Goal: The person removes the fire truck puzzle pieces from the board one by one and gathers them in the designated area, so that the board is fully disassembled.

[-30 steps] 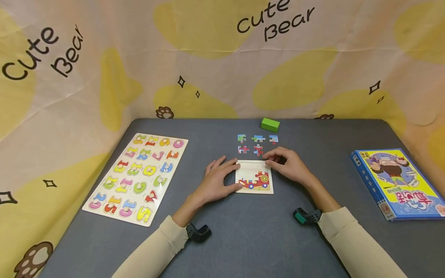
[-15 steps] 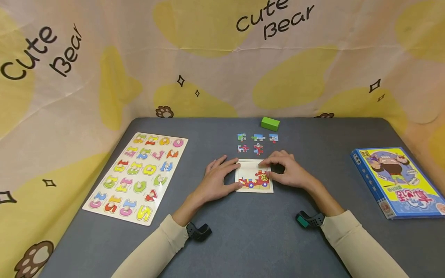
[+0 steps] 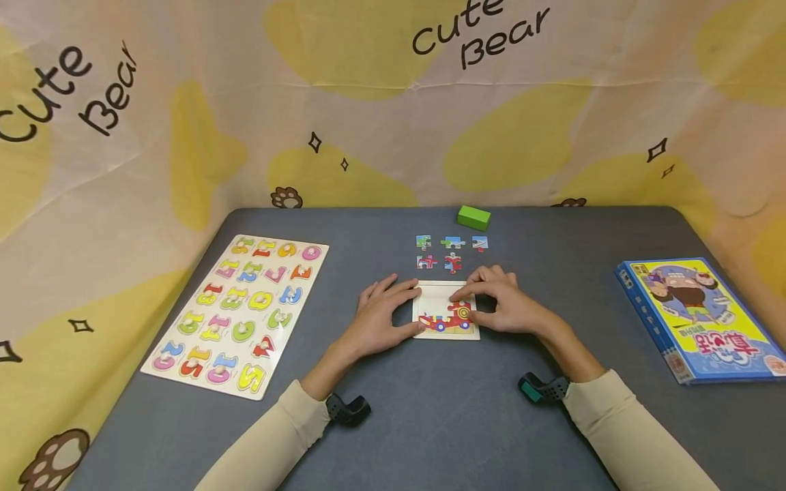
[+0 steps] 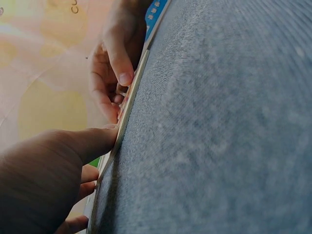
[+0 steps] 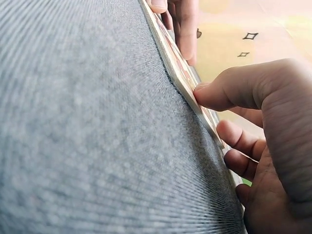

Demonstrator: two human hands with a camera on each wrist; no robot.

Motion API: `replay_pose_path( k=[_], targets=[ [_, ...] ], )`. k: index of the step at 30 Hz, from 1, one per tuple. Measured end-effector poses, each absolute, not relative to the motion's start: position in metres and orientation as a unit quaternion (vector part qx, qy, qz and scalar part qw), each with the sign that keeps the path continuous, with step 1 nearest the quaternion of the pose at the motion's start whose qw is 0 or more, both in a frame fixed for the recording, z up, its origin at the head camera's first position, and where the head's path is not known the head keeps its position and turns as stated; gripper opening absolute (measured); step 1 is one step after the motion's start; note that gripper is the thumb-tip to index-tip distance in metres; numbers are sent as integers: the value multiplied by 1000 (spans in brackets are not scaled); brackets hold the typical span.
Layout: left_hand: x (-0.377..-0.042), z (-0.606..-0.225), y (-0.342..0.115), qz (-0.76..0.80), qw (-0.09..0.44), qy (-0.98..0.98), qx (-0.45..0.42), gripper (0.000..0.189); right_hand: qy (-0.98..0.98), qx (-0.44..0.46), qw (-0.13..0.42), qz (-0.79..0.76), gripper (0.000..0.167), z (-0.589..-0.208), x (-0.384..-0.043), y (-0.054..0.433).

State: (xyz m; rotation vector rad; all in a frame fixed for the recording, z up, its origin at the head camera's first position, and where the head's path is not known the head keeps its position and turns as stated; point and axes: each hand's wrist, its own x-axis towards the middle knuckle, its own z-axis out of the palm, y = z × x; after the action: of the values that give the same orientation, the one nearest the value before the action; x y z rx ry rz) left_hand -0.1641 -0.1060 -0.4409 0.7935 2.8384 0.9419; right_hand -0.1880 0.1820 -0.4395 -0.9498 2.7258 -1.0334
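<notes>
A small white-framed jigsaw tray (image 3: 432,290) lies on the table, part of a red vehicle picture assembled along its lower half. My left hand (image 3: 383,320) rests along the tray's left side, fingertips at the upper corner and thumb at the lower one. In the left wrist view, that thumb (image 4: 105,136) lies on the frame's edge. My right hand (image 3: 506,303) reaches over the right side, thumb and curled index finger at opposite sides of a red puzzle piece (image 3: 460,311) with a yellow wheel. Several loose puzzle pieces (image 3: 453,243) lie in two rows beyond the tray.
A green block (image 3: 474,217) sits near the table's back edge. On the left lies a white number board (image 3: 288,279) with colourful knobbed digits. A blue and yellow box (image 3: 706,320) stands at the right. Behind the table hangs a patterned cloth (image 3: 368,123).
My right hand has moved from the tray's upper right corner down and left, onto the piece with the yellow wheel. My left hand has stayed at the left edge. The loose pieces have not moved.
</notes>
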Motion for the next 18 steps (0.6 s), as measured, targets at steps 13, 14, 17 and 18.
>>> replay_pose_path(
  k=[13, 14, 17, 18],
  targets=[
    [-165, -442, -106, 301, 24, 918, 256, 66, 883, -309, 56, -349, 34, -437, -188, 182],
    [-165, -442, -106, 302, 24, 918, 257, 66, 883, -308, 56, -349, 34, -437, -188, 182],
    [-164, -441, -106, 305, 20, 916, 258, 65, 884, -306, 57, -349, 35, -437, -188, 182],
    [-164, -441, -106, 306, 19, 916, 258, 65, 884, -305, 58, -349, 35, -436, -188, 182]
  ],
)
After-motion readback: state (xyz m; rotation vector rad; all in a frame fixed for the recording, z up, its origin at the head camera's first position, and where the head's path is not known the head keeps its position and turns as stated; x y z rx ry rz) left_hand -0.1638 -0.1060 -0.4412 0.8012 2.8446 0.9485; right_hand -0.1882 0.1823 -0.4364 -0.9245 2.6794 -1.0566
